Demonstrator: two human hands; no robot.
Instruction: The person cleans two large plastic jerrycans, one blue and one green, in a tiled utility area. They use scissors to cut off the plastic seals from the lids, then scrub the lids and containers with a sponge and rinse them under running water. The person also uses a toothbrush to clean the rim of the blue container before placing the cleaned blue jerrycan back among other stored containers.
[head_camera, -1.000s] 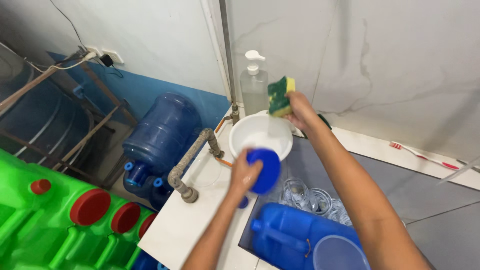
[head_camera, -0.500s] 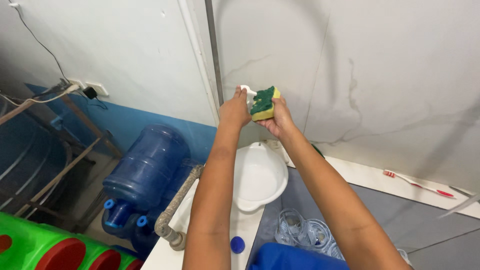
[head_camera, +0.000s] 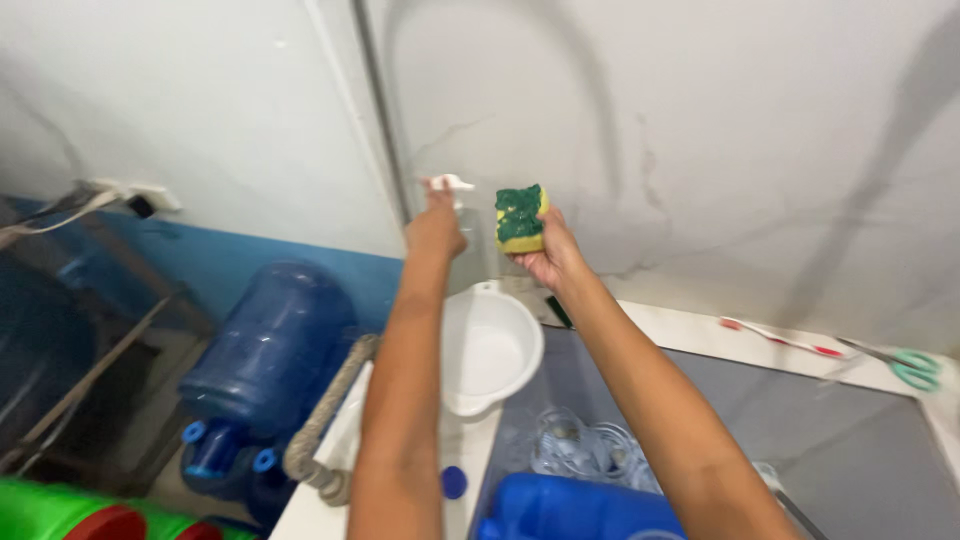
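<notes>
Green and yellow, the sponge (head_camera: 521, 218) sits upright in my right hand (head_camera: 548, 255), fingers curled shut around its lower half, scouring side turned toward me; it is raised in front of the pale wall, just beside the white pump head (head_camera: 450, 183) of a soap dispenser. My left hand (head_camera: 434, 226) rests on top of that pump, fingers folded down over it — the bottle below is hidden behind my wrist, so I cannot tell its shape.

Under my forearms a white plastic basin (head_camera: 490, 350) sits on the counter edge, touching the sink's rim; a small blue cap (head_camera: 454, 482) lies on the white ledge nearer to me. In the grey sink (head_camera: 800, 430) lie clear glasses (head_camera: 585, 450), with a blue jug (head_camera: 570, 510) at the bottom edge of view. Along the far ledge lie a red-and-white toothbrush (head_camera: 780, 340) and green-handled scissors (head_camera: 900, 365), well apart from my hands. To the left stand large blue water bottles (head_camera: 265, 350) on the floor; green containers with red caps (head_camera: 60, 510) sit in the corner — a rope-wrapped pipe (head_camera: 320, 430) curves between them and the counter.
</notes>
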